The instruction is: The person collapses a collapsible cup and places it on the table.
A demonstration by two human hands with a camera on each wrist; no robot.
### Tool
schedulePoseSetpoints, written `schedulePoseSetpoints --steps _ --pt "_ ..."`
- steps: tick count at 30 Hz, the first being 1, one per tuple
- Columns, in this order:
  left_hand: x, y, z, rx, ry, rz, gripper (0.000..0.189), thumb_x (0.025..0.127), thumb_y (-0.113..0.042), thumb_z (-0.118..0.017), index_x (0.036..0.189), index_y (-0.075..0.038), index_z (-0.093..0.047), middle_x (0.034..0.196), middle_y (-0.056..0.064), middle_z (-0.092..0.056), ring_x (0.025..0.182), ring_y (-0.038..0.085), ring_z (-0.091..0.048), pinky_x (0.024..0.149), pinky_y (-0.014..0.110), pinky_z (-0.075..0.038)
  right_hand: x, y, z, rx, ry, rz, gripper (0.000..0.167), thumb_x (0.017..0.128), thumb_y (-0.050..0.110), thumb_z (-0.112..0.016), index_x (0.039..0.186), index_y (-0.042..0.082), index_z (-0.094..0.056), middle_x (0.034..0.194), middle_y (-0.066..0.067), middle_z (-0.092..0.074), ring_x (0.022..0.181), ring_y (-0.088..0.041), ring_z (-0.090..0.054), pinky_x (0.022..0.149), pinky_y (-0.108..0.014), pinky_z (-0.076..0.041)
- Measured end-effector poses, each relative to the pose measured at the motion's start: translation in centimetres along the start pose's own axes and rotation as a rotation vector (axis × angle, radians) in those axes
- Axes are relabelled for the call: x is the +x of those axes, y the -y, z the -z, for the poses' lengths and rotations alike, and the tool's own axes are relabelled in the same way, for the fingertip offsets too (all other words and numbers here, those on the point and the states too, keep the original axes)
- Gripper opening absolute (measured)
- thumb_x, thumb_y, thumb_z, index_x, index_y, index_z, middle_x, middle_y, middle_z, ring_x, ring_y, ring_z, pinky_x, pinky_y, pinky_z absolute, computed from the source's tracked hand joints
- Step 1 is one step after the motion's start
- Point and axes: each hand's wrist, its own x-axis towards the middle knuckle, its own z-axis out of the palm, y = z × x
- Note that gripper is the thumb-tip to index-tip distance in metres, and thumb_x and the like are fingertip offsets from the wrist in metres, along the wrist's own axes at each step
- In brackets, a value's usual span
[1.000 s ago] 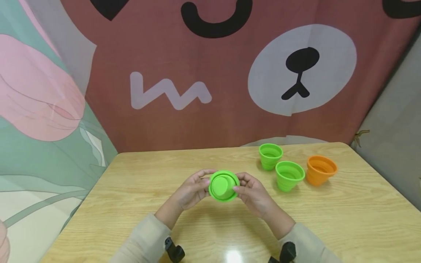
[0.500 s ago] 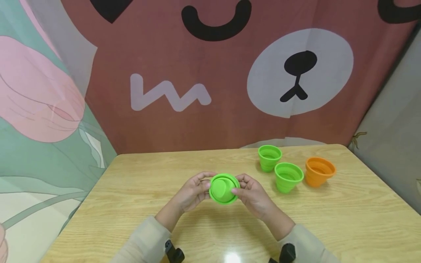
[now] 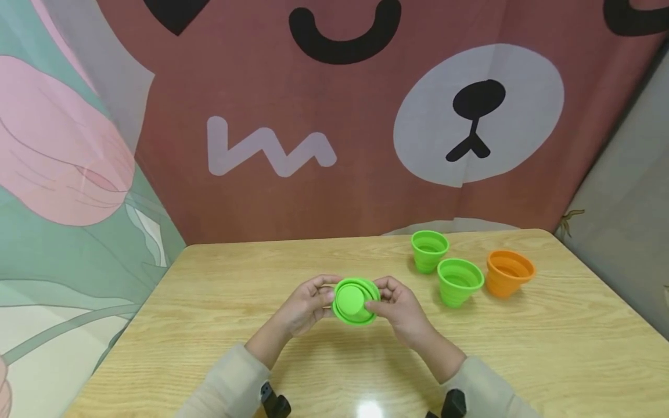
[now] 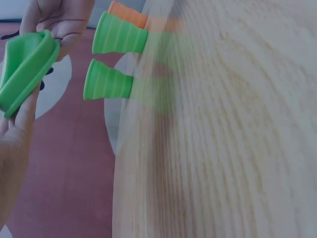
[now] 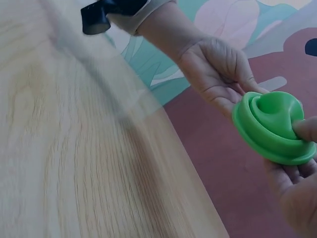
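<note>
Both hands hold a partly folded green collapsible cup point(image 3: 350, 300) above the table, its base facing the head camera. On the left rim, my left hand point(image 3: 307, 306) pinches it between thumb and fingers. My right hand point(image 3: 401, 310) grips the opposite side, the thumb pressing on the folded rings beside the base. In the right wrist view the cup's wall point(image 5: 270, 141) is pushed in unevenly under that thumb, with the base tilted. The left wrist view has the cup point(image 4: 29, 72) edge-on, bent between the two hands.
Two expanded green cups point(image 3: 430, 251) point(image 3: 460, 283) and an orange cup point(image 3: 509, 273) stand upright at the table's back right. The wooden table point(image 3: 219, 290) ends at a printed curtain point(image 3: 313, 203). Dark devices point(image 3: 274, 400) sit at both wrists.
The right thumb has shifted slightly inward and down on the held cup. The cup's base now faces the camera more squarely, its rings showing more. The standing cups stay put.
</note>
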Motion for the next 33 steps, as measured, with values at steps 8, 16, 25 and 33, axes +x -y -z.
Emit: schedulePoseSetpoints --steps 8,16,25,33 --pt "0.3 -0.2 -0.4 0.072 -0.047 0.028 0.033 0.087 0.003 -0.042 0.119 0.009 -0.035 0.091 0.006 -0.055 0.08 0.015 -0.056 0.075 0.035 -0.047 0.2 0.3 -0.3 -0.195 -0.139 0.004 0.024 0.073 -0.014 -0.052 0.095 -0.014 -0.045 0.075 -0.008 -0.056 0.064 -0.011 -0.056 0.059 -0.024 -0.05" --pt "0.3 -0.2 -0.6 0.081 -0.075 0.047 0.033 0.088 0.003 -0.042 0.12 0.01 -0.034 0.092 0.006 -0.055 0.08 0.015 -0.056 0.073 0.033 -0.048 0.2 0.0 -0.4 -0.294 -0.193 0.004 0.021 0.072 -0.014 -0.052 0.092 -0.009 -0.048 0.074 -0.01 -0.056 0.061 -0.013 -0.055 0.056 -0.025 -0.05" --pt "0.2 -0.3 -0.4 0.13 -0.03 0.032 0.035 0.088 0.0 -0.044 0.12 0.01 -0.035 0.093 0.005 -0.057 0.082 0.016 -0.057 0.075 0.035 -0.048 -0.1 0.3 0.1 -0.301 -0.106 0.036 0.022 0.076 -0.011 -0.05 0.098 -0.012 -0.047 0.08 -0.014 -0.056 0.065 -0.013 -0.056 0.06 -0.027 -0.05" --pt "-0.2 -0.2 0.0 0.156 0.013 -0.004 0.035 0.088 0.002 -0.042 0.121 0.012 -0.033 0.095 0.005 -0.057 0.084 0.016 -0.057 0.077 0.038 -0.046 -0.5 0.6 0.7 -0.23 0.077 0.032 0.031 0.081 -0.002 -0.052 0.107 -0.015 -0.042 0.089 -0.017 -0.056 0.074 -0.013 -0.057 0.067 -0.03 -0.05"
